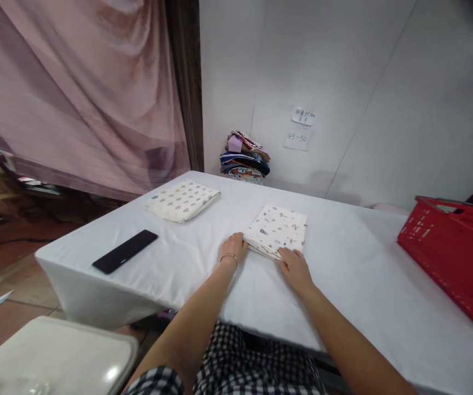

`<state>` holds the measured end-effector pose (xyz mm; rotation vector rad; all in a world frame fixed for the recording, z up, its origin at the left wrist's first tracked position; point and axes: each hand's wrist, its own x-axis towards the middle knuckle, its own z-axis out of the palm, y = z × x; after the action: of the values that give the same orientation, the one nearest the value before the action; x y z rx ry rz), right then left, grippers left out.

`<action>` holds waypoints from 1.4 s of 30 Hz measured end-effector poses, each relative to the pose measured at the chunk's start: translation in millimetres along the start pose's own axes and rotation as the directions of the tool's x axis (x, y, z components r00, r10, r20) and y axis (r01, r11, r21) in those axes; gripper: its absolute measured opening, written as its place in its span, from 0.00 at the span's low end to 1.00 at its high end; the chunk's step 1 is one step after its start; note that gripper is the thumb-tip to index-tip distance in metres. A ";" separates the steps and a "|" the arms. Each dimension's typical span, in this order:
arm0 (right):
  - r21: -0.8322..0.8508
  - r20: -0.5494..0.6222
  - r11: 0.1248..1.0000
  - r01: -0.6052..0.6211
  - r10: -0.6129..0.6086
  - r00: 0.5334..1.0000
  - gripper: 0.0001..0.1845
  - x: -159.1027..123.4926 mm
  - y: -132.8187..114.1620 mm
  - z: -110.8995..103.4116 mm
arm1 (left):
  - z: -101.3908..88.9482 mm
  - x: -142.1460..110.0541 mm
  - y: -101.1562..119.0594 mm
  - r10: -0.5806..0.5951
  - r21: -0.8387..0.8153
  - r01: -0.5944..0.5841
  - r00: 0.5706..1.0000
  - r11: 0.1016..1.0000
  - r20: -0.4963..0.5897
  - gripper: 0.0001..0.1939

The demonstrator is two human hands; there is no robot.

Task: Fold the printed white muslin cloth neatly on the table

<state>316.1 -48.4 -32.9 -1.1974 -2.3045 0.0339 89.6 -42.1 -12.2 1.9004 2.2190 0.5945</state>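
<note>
A folded white cloth (278, 226) with small dark and reddish prints lies on the white-covered table (351, 296) in front of me, its layered edge facing me. My left hand (235, 248), a bracelet on the wrist, has its fingers closed at the cloth's near left corner. At the near right edge, my right hand (296, 267) grips the layers, fingers on top and thumb low at the side. Another folded cloth (184, 201), cream with grey heart-like prints, rests farther left, untouched.
A black phone-like slab (125, 251) lies at the table's left. The red basket (450, 258) stands at the right. Behind the far edge is a stack of folded fabrics (244, 156) by the wall. A white stool-like surface (55, 351) is at lower left.
</note>
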 end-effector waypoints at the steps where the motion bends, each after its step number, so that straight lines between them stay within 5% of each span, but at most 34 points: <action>1: -0.007 0.001 1.000 0.006 -0.006 1.000 0.17 -0.3 -0.3 0.1 | 0.3 0.8 -0.2 0.001 0.018 -0.001 1.000 1.000 -0.002 0.12; 11: -0.049 0.015 0.998 0.027 -0.026 1.000 0.18 -1.5 2.9 3.6 | -0.9 4.8 -3.0 -0.037 0.068 0.034 0.998 0.997 0.041 0.10; 19: -0.035 0.045 0.999 0.019 -0.017 0.999 0.18 -1.6 4.3 3.9 | 0.7 6.2 -15.5 0.050 -0.023 -0.049 0.999 0.999 0.013 0.10; 25: -0.026 0.052 1.000 0.008 -0.007 0.999 0.19 0.3 1.2 3.2 | 3.6 6.7 -21.1 0.075 -0.105 -0.078 0.997 0.991 -0.034 0.15; 29: -0.035 0.053 0.999 0.003 -0.001 0.999 0.20 1.9 0.4 3.4 | 3.3 7.7 -15.1 0.189 -0.020 -0.193 0.975 0.981 -0.119 0.26; 32: -0.044 0.059 0.999 -0.004 0.006 0.998 0.20 2.0 0.1 4.1 | 2.9 9.9 -11.3 0.292 0.030 -0.291 0.956 0.956 -0.036 0.28; 35: -0.060 0.061 0.998 0.007 -0.003 0.998 0.20 1.5 -1.3 4.0 | 5.0 12.8 -13.0 0.269 0.007 -0.270 0.960 0.963 0.078 0.28; 42: -0.092 0.057 0.996 0.014 -0.009 0.998 0.20 2.6 -4.0 1.8 | 6.0 13.9 -20.2 0.228 -0.095 -0.222 0.972 0.970 0.063 0.27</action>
<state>311.0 -48.4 -32.3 -1.2437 -2.3851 -0.0443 70.9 -29.6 -23.8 2.1088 1.9147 0.6321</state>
